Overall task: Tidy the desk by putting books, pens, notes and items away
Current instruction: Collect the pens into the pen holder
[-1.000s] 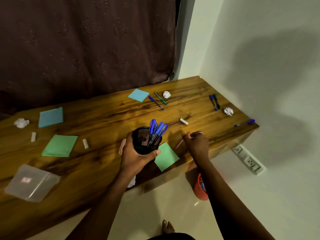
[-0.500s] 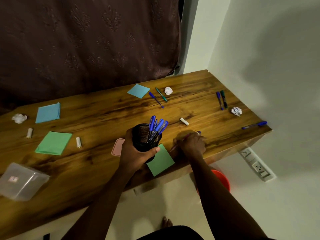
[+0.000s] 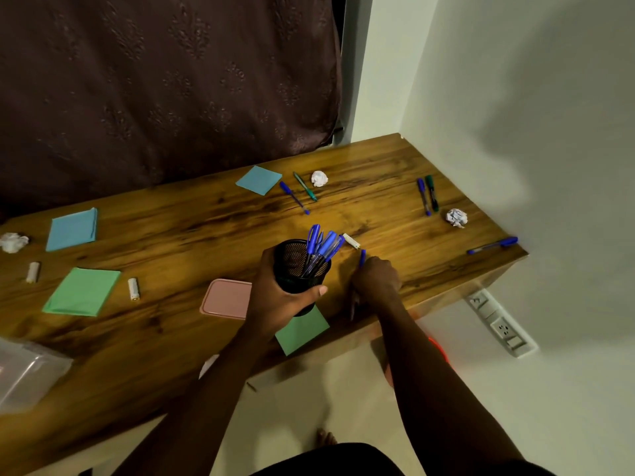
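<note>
By my reading the tidying is under way but far from finished. The left hand (image 3: 285,297) grips a black mesh pen holder (image 3: 295,269) at the near edge of the wooden desk (image 3: 206,231), fingers wrapped round its wall and thumb across the front. A bunch of blue pens (image 3: 321,243) stands in it. Just to the right, the right hand (image 3: 376,280) is curled round one more pen (image 3: 362,258), with the blue end poking out on the far side of the fist and a pale end on the near side. I cannot tell whether it is clear of the wood, but it looks bound for the holder. Left to collect are a blue pen (image 3: 294,197) and a green pen (image 3: 304,186) side by side at the far middle, a blue marker (image 3: 423,196) and a green marker (image 3: 432,193) paired at the far right, and a capped blue pen (image 3: 493,245) at the right edge. The notes lie scattered: a far blue pad (image 3: 259,179), a left blue pad (image 3: 72,229), a left green pad (image 3: 82,292), and a near green pad (image 3: 302,329) below the holder, overhanging the near edge. Paper balls remain at the far middle (image 3: 319,178), the right (image 3: 457,218) and the far left (image 3: 13,242). Small white cylinders lie beside the holder (image 3: 351,241) and at the left (image 3: 134,289) (image 3: 33,272). A pink lid (image 3: 226,298) sits just left of the left hand, and a clear plastic box (image 3: 27,372) stands at the near left. A red bin (image 3: 438,345) shows below the desk, mostly hidden by the right arm, and is a likely home for the paper balls.
</note>
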